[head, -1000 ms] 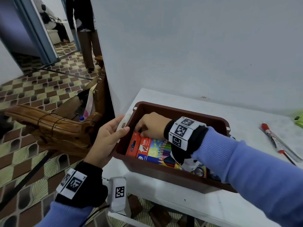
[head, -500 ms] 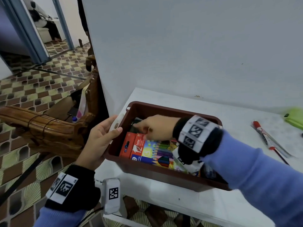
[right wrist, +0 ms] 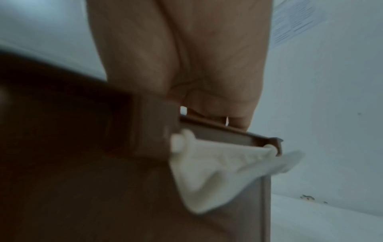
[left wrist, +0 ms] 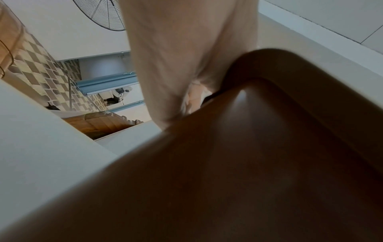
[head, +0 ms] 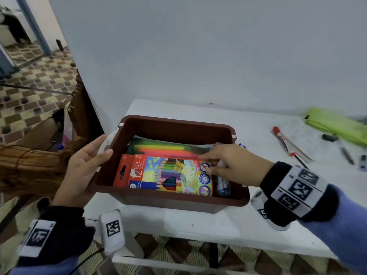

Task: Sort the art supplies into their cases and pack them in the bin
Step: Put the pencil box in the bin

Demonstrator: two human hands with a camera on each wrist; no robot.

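Note:
The brown bin stands on the white table's left end. Inside lie a colourful pencil box, a pouch of neon highlighters behind it, and a clear case of blue pens at the right. My left hand presses flat against the bin's left outer wall, fingertips at the rim. My right hand reaches in over the right side, fingers stretched leftward onto the pencil box's right end, holding nothing. The left wrist view shows a straight finger along the bin. The right wrist view is blurred.
A red marker, loose pens and a lime-green pouch lie on the table to the right. A wooden chair stands close on the left. The wall rises right behind. White tape hangs from the bin's corner.
My right hand slid from the bin's left part, over the pencil box, to its right end. The left hand stayed on the bin's left wall.

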